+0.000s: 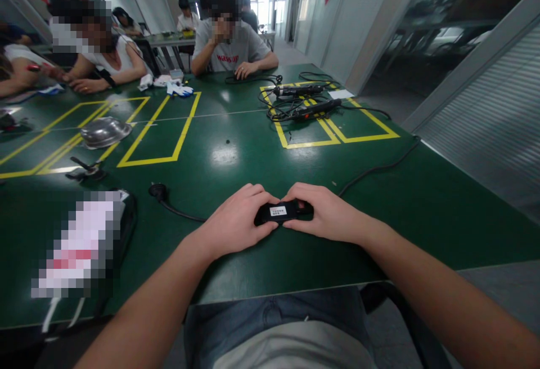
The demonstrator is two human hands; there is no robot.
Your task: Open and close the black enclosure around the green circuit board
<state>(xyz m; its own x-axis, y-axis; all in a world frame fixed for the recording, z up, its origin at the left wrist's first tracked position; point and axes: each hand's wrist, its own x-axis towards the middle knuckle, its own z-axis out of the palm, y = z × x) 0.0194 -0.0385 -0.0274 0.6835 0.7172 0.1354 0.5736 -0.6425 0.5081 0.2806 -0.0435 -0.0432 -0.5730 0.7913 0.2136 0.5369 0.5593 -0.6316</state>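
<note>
A small black power adapter (284,211) with a white printed label lies on the green table in front of me. My left hand (238,217) grips its left end, thumb and fingers on opposite sides. Around the right end, my right hand (327,211) is closed in the same way, fingertips close to those of the left. From under the left hand a black cord runs to a plug (158,191) on the tabletop. Beyond my right hand another black cable (379,165) trails to the table's right edge. Both ends of the adapter are partly hidden by my hands.
Corded electric screwdrivers (312,109) lie in yellow-taped areas at the back right. A metal bowl (105,131), a dark clamp-like tool (87,169) and a blurred-out item (82,239) are on the left. Several people sit around; one sits opposite (232,48), near white-and-blue gloves (179,89).
</note>
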